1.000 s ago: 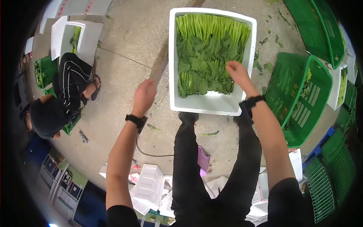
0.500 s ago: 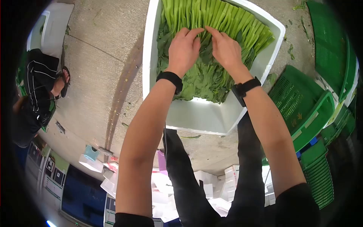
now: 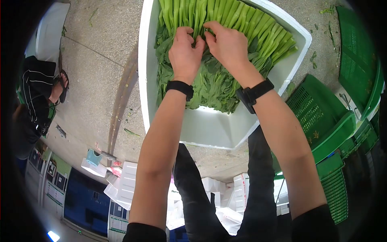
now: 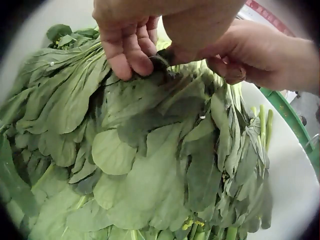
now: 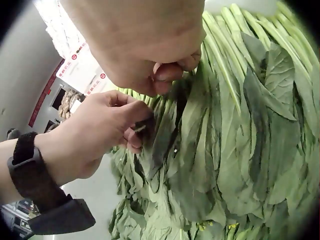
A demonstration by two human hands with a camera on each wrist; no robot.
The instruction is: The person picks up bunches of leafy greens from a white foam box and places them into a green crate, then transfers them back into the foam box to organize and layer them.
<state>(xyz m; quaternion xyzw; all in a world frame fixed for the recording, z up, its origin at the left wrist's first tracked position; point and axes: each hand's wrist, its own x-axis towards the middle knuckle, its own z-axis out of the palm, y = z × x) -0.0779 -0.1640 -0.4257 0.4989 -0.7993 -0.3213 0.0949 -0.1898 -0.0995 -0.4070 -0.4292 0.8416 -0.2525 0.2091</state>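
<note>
A white foam box holds a layer of choy sum, with pale green stems towards the far side, dark leaves towards the person and a few yellow buds. My left hand is over the middle of the bunches, where stems turn to leaf. In the right wrist view, its thumb and fingers pinch a small dark leaf. Close beside it, my right hand has its fingers curled in among the leaves. In the left wrist view its fingertips meet the same dark leaf, partly hidden by the left hand.
Green plastic crates stand to the right of the box. White foam boxes and lids lie behind the person's legs. Another person in dark clothes sits at the left. Leaf scraps are scattered on the concrete floor.
Both hands came in from the box's sides to the middle of the greens, fingertips first together at the stems, then curled on the leaves. The head view has moved closer to the box.
</note>
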